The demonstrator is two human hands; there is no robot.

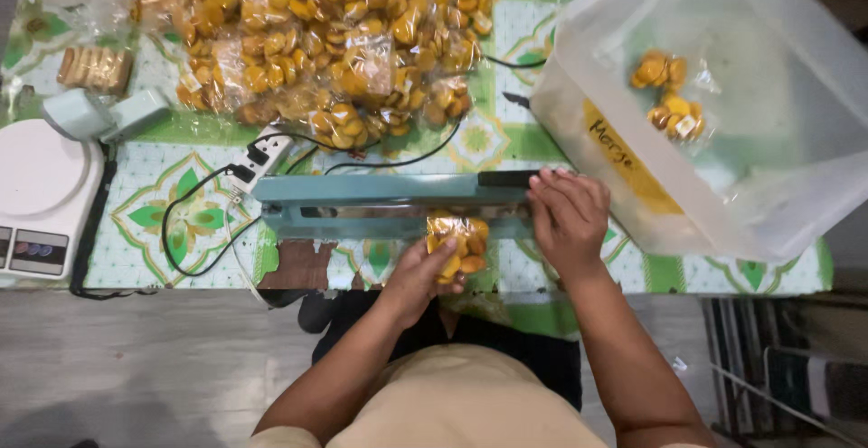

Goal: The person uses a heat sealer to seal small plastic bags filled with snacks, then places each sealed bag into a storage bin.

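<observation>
The left hand [418,272] grips a small clear packet of golden cookies [457,235], its fingers curled around the lower half while the top edge sits under the bar of the teal heat sealer [389,204]. The right hand [568,217] presses flat on the bar's end, fingers spread and clenched on nothing. If the slick, crinkly film slips or bunches, the seam could likely wrinkle; fingertips near the bar risk a pinch. Beyond the fingers lies a heap of filled packets [334,41], and right of them a cloudy plastic tub [588,104].
</observation>
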